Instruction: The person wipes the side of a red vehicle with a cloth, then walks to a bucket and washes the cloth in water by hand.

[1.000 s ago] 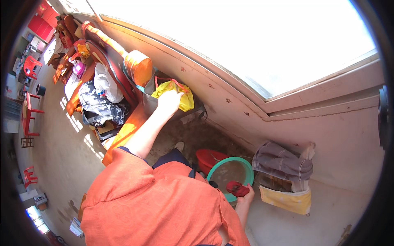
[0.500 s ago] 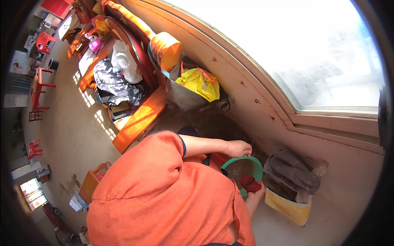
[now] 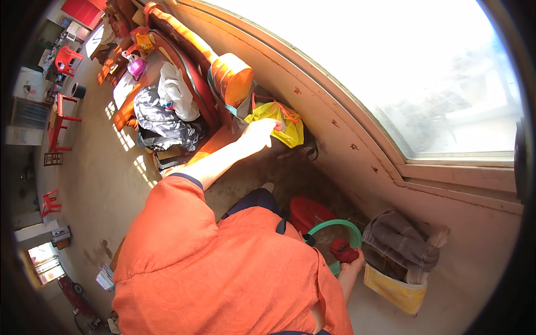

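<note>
My left hand (image 3: 258, 135) is stretched out to the far side, over the near edge of a yellow plastic bag (image 3: 289, 131) with red handles. Bright sun falls on the hand; its thumb and fingers look apart, and I make out nothing held in them. My right hand (image 3: 352, 263) grips a dark red, rounded object (image 3: 343, 250) with a darker middle; its exact kind does not show. That object is at the right side of a green basin (image 3: 319, 224), whose near part my orange shirt hides.
Beyond the basin is a red round container (image 3: 309, 213). A yellow fabric box (image 3: 394, 289) with a dark checked cloth (image 3: 403, 239) over it stands at right by the wall. A patterned backpack (image 3: 163, 118) and white bag (image 3: 177, 92) rest on the wooden sofa (image 3: 230, 79).
My left hand has left the basin's rim and moved up and left to the yellow bag. My right hand still holds the dark red object. More of the red container shows.
</note>
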Tool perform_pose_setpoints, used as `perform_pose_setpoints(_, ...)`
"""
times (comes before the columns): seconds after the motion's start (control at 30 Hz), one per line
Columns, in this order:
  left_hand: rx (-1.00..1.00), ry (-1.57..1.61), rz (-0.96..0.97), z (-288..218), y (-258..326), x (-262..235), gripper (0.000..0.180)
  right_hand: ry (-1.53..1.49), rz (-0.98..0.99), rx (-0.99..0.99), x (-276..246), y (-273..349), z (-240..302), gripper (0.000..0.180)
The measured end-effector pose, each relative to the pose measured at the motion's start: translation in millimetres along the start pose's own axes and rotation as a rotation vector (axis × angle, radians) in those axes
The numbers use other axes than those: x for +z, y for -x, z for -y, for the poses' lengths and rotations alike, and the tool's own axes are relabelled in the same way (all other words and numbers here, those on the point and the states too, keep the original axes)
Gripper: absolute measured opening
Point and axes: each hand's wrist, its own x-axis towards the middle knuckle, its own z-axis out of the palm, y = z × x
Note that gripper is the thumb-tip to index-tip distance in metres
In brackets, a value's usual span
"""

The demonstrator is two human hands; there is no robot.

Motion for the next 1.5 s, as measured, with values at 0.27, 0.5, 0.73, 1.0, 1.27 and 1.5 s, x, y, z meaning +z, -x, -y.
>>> perform_pose_setpoints(0.27,0.142,0.204,-0.738,-54,-138,23,0.074,-0.041,-0.020,-0.053,-23,2,3,0.013)
perform_pose_setpoints(0.5,0.202,0.197,-0.719,-50,-105,189,0.084,-0.022,-0.081,-0.016,-16,25,-11,0.014)
perform_pose_setpoints(0.73,-0.431,0.449,0.542,-5,50,228,0.046,0.040,0.124,0.033,-11,-10,-11,0.029)
perform_pose_setpoints(1.0,-0.488,0.293,0.412,6,57,159,0.024,-0.016,0.240,0.122,-32,-50,-31,0.034)
perform_pose_setpoints(1.27,-0.588,0.844,0.861,-58,90,222,0.051,-0.278,0.072,0.096,-89,-41,-31,0.012)
perform_pose_setpoints(1.5,-0.725,0.788,1.068,-30,143,323,0.067,-0.494,-0.042,0.048,-205,-10,-32,0.008)
